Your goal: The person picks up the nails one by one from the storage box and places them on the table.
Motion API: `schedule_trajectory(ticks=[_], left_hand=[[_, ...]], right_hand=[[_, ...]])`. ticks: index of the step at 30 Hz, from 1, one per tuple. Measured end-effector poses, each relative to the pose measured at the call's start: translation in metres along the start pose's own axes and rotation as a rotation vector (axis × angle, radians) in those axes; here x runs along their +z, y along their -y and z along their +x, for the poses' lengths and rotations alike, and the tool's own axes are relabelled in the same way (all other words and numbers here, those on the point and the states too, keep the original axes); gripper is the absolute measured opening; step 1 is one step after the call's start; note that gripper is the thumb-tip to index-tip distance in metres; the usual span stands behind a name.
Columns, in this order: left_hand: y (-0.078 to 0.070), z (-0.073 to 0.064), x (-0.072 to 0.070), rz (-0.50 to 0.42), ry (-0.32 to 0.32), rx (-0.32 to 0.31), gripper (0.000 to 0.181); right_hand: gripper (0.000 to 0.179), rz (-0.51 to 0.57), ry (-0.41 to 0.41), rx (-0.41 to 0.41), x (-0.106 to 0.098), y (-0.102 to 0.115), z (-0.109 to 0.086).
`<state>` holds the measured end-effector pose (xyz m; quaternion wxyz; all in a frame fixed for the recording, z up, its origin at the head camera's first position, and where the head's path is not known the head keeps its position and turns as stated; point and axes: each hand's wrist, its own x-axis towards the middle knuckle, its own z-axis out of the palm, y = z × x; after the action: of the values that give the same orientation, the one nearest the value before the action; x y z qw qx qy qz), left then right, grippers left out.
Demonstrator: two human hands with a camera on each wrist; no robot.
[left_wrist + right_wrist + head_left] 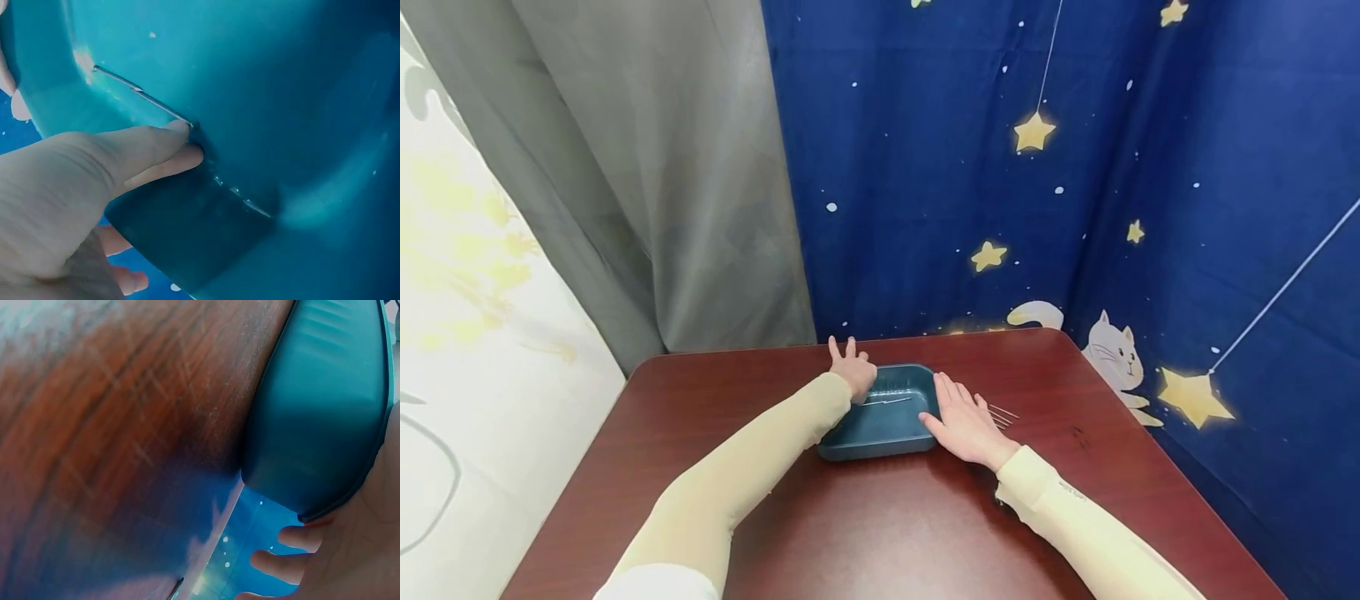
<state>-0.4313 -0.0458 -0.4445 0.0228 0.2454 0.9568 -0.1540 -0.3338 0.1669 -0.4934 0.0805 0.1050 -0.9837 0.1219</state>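
A dark teal rectangular tray (880,429) stands on the table. My left hand (854,372) reaches over its far left side. In the left wrist view, the thumb and a finger of that hand (81,169) pinch one end of a thin metal rod (134,89). Along its length the rod has a small step, and it extends over the tray floor (250,81). My right hand (964,421) rests against the tray's right rim with straight fingers, holding no rod. From the right wrist view, the palm (356,550) is beside the tray's outer wall (312,419).
Several thin rods (1002,415) lie on the reddish-brown table (722,400) just right of my right hand. Beyond the table's far edge hang a grey curtain (700,167) and a blue star-patterned curtain (925,167).
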Motion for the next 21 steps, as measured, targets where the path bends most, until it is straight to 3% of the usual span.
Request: schedule_trajectory(ticks=[8, 21], left_hand=[[-0.0065, 0.0061, 0.0078, 0.002, 0.023, 0.051, 0.028], [-0.0066, 0.0103, 0.0075, -0.049, 0.039, 0.041, 0.023]], right_hand=[[0.089, 0.007, -0.001, -0.012, 0.004, -0.0001, -0.0007], [0.088, 0.004, -0.006, 0.002, 0.0024, -0.0027, -0.0001]])
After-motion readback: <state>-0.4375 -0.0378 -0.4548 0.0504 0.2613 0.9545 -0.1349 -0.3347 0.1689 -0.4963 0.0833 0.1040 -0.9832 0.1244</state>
